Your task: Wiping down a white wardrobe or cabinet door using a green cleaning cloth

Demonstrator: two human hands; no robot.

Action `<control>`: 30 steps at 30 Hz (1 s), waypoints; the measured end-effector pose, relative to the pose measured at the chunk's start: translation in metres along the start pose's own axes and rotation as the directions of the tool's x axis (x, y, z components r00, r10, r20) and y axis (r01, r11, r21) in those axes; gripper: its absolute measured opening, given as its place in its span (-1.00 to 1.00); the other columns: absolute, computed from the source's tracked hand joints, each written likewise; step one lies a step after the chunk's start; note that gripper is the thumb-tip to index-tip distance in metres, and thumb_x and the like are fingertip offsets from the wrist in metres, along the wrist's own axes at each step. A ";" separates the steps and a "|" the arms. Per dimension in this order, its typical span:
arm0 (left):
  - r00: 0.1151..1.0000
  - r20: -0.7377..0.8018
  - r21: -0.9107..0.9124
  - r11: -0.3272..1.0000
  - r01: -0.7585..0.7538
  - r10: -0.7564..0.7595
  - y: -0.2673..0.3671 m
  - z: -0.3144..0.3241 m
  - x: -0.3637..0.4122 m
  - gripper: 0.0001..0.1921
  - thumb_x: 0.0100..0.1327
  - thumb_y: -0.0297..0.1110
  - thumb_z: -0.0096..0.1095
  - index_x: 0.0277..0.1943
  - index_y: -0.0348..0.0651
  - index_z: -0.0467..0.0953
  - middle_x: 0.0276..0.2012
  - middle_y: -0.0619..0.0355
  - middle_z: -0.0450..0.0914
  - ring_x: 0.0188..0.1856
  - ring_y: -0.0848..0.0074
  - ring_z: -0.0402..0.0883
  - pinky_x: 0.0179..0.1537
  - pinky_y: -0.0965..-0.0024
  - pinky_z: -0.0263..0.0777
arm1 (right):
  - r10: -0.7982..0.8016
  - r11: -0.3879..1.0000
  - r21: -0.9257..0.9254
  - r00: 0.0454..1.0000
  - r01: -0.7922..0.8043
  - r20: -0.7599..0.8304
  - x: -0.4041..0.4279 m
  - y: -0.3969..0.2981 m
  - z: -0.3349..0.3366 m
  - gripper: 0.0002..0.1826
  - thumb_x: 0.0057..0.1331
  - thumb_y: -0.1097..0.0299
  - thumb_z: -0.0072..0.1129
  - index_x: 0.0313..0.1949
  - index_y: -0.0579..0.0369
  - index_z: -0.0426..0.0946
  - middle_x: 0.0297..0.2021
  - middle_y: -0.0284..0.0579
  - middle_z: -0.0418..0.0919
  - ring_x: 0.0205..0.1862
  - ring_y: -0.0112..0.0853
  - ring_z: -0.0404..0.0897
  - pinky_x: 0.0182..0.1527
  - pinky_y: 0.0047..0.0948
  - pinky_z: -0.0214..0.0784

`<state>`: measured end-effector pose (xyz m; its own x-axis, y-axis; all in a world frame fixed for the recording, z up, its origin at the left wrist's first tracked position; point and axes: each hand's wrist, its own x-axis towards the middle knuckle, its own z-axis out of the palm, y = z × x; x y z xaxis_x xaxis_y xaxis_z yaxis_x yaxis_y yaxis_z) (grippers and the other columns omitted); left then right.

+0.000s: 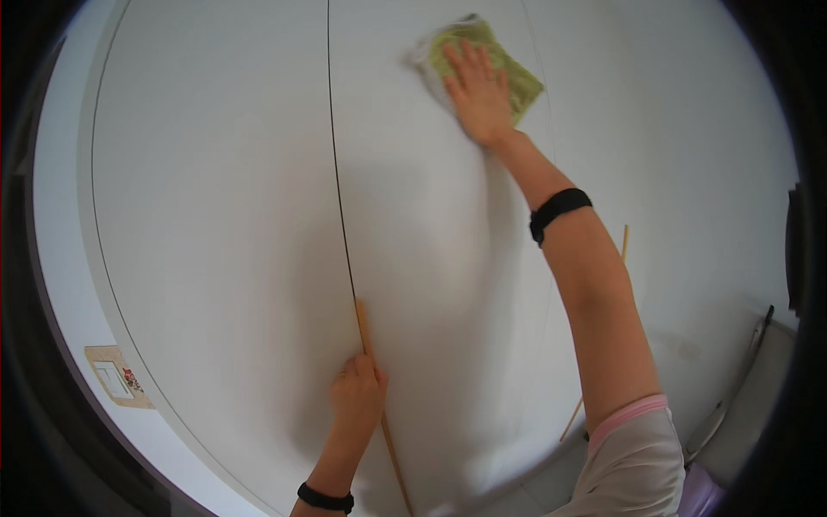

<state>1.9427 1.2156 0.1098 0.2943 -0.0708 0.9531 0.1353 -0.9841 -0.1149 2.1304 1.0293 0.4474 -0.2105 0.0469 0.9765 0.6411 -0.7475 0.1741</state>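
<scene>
A white cabinet door panel (413,258) stands before me, split from the left panel (213,226) by a dark vertical gap. Up high, my right hand (479,100) lies flat with its fingers spread, pressing a yellow-green cloth (524,87) against the panel. The cloth has a whitish, blurred edge on its left. Lower down, my left hand (359,394) is closed on a long, narrow wood-coloured handle strip (362,323) beside the gap. Part of that strip is hidden by the fingers.
A second thin wood-coloured strip (625,242) runs partly behind my right arm. On the left wall sits a light switch (113,379) in a beige decorated surround. Lower right are a long pole-like object (743,368) and a purple item (700,489). Floor tiles (517,501) show below.
</scene>
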 end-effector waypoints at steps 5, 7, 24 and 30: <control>0.998 0.025 0.010 0.999 0.049 -0.049 -0.005 0.004 -0.009 -0.79 -0.08 -0.44 0.24 -0.44 -0.19 0.31 -0.59 0.14 0.38 -0.66 0.42 0.42 -0.70 0.42 0.31 | 0.240 0.971 -0.018 0.971 -0.240 -0.014 0.006 0.094 0.007 -0.44 0.35 -0.03 -0.45 0.33 -0.32 -0.07 0.37 -0.27 -0.19 0.40 -0.22 -0.24 0.32 0.06 -0.40; 0.997 0.036 0.052 0.997 0.061 -0.063 -0.004 -0.002 -0.006 -0.80 -0.08 -0.44 0.24 -0.45 -0.19 0.31 -0.59 0.15 0.37 -0.67 0.44 0.41 -0.71 0.42 0.29 | 0.331 0.944 0.004 0.944 -0.331 0.014 0.010 0.120 0.007 -0.44 0.35 -0.03 -0.46 0.33 -0.28 -0.06 0.37 -0.27 -0.19 0.40 -0.22 -0.25 0.31 0.08 -0.41; 0.997 0.027 0.055 0.996 0.074 -0.076 0.014 -0.004 0.001 -0.82 -0.03 -0.44 0.21 -0.46 -0.15 0.30 -0.61 0.18 0.39 -0.73 0.46 0.35 -0.73 0.46 0.26 | -0.291 0.941 0.204 0.954 0.270 0.076 0.132 -0.079 0.017 -0.40 0.29 -0.09 -0.38 0.27 -0.20 0.09 0.34 -0.23 -0.05 0.39 -0.20 -0.18 0.31 0.13 -0.40; 0.996 0.058 0.066 0.996 0.067 -0.071 0.016 -0.006 0.006 -0.81 -0.01 -0.42 0.20 -0.49 -0.18 0.28 -0.65 0.15 0.36 -0.73 0.45 0.34 -0.73 0.47 0.23 | -0.461 0.806 0.442 0.886 0.393 0.054 0.161 -0.080 0.005 -0.40 0.34 0.01 -0.36 0.30 -0.01 0.03 0.31 0.15 -0.08 0.34 0.04 -0.13 0.33 -0.05 -0.36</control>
<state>1.9414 1.1981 0.1156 0.3379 0.0087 0.9411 0.2168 -0.9738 -0.0688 2.0487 1.0996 0.5910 -0.4420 0.4222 0.7914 0.7607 -0.2911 0.5802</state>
